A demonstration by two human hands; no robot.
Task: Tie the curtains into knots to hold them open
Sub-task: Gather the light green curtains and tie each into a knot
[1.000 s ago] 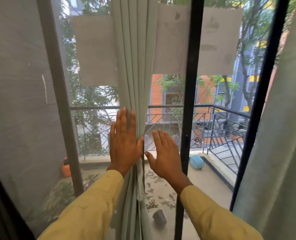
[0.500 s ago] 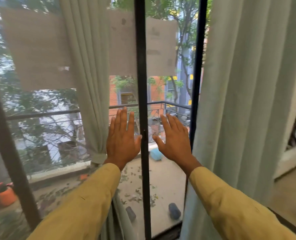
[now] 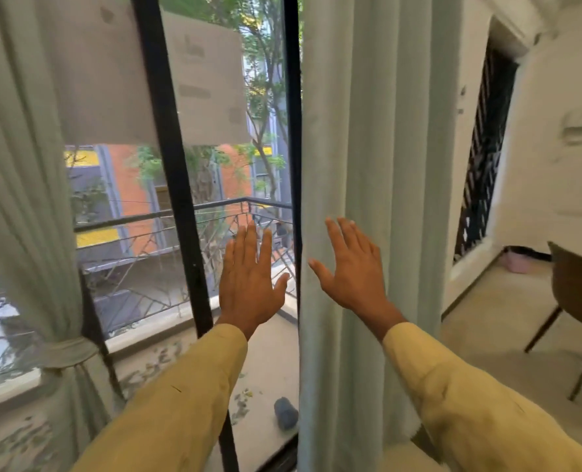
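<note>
A pale green curtain hangs at the left, gathered low down into a knot. A second pale green curtain hangs straight and loose at the right of the glass door. My left hand is raised flat with fingers apart in front of the glass, holding nothing. My right hand is open too, spread in front of the loose right curtain near its left edge; I cannot tell whether it touches the cloth. Both arms wear yellow sleeves.
Black door frames split the glass, with a balcony railing outside. A white wall and dark lattice grille stand at the right. A brown chair sits on the floor at the far right.
My view has swung right, away from the left curtain toward the right one. Both open hands moved with it, from the left curtain to the right curtain's edge.
</note>
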